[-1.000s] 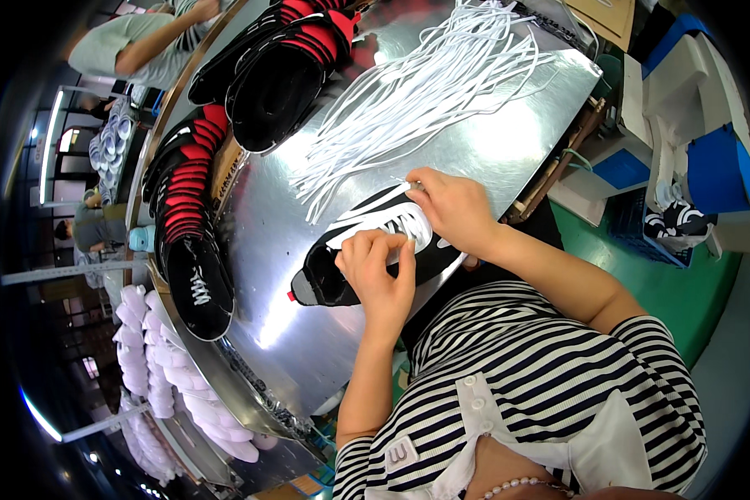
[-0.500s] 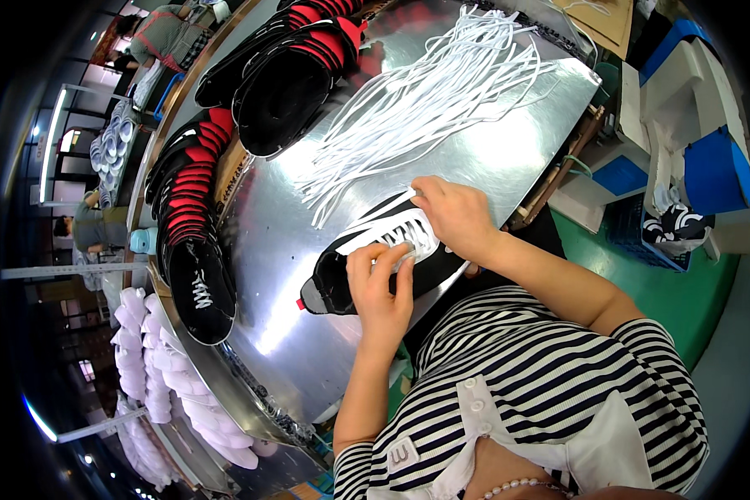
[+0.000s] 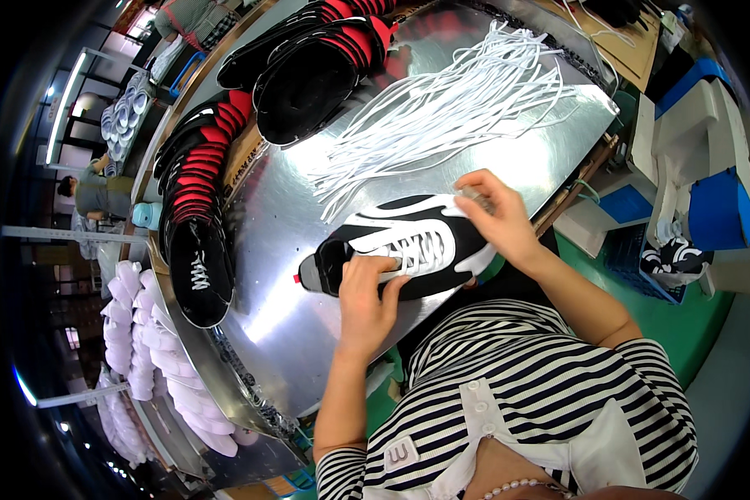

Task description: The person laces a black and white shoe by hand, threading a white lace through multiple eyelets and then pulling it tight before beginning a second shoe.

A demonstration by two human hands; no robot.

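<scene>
A black and white shoe upper lies on the metal table in front of me, its opening to the left with a red tab at the heel. White lace runs in crossing rows through its eyelet panel. My left hand is closed on the upper beside the opening, thumb on the near side and fingers over the tongue area. Beyond the toe end, my right hand is raised with bent fingers round a small greyish thing, too small to name.
Loose white laces lie spread across the far part of the metal table. Nested black and red uppers line the left side, with more stacked uppers at the back. A blue basket stands on the floor at right.
My right hand has lifted off the upper and turned, fingers now curled. A small greyish thing near my left fingertips earlier no longer shows there. The upper now lies more level.
</scene>
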